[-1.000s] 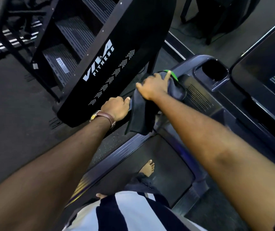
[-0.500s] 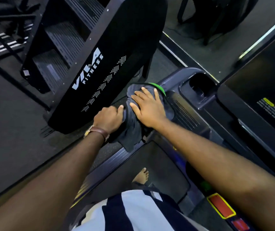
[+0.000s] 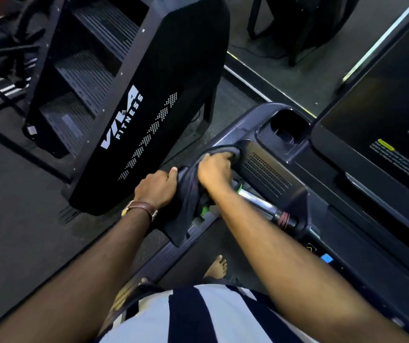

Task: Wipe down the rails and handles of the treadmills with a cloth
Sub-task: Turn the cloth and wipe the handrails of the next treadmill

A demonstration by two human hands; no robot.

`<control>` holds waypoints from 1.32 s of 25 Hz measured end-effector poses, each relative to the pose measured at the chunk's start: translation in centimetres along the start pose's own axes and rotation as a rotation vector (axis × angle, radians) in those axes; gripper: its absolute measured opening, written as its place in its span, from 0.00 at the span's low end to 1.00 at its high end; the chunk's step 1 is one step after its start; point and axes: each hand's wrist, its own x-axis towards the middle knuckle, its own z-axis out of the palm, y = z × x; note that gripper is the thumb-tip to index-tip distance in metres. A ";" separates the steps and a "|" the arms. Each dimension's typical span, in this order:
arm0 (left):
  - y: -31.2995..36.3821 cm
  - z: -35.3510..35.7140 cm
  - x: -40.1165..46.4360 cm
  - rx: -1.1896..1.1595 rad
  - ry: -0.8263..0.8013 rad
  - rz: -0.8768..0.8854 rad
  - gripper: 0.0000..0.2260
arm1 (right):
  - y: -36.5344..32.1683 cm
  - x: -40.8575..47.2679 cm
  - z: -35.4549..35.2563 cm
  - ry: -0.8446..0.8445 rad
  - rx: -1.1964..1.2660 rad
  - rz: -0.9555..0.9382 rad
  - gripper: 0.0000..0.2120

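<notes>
Evidently the right hand point(image 3: 214, 170) pressed the dark grey cloth point(image 3: 188, 194) onto the treadmill's dark curved handrail point(image 3: 230, 125), fingers curled around it to rub, while the left hand point(image 3: 157, 186) gripped the rail beside it (probably for balance).

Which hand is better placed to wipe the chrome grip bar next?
Right. The right hand already holds the cloth beside the chrome grip bar; the left hand grips the side rail, farther away.
</notes>
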 end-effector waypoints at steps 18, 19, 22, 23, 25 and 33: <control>-1.1 -1.1 1.2 -0.474 -0.333 -0.030 0.21 | -0.8 -0.1 -0.2 0.172 -0.660 -0.477 0.24; -1.0 -0.9 1.2 -0.403 -0.308 0.002 0.22 | -1.7 1.7 -1.3 0.161 -0.654 -0.367 0.27; -1.0 -0.5 1.6 -0.236 -0.303 0.153 0.21 | -2.5 3.3 -1.5 0.098 -0.775 -0.415 0.30; -0.9 -0.5 1.9 -0.186 -0.308 0.175 0.21 | -2.1 3.1 -1.2 0.039 -0.816 -0.615 0.26; 0.0 -0.4 2.6 -0.123 -0.291 0.181 0.23 | -0.2 3.0 -1.7 -0.105 -0.835 -0.973 0.25; 5.2 0.4 3.1 -0.042 -0.136 0.017 0.31 | -3.4 9.9 -4.7 0.138 -0.998 -0.515 0.27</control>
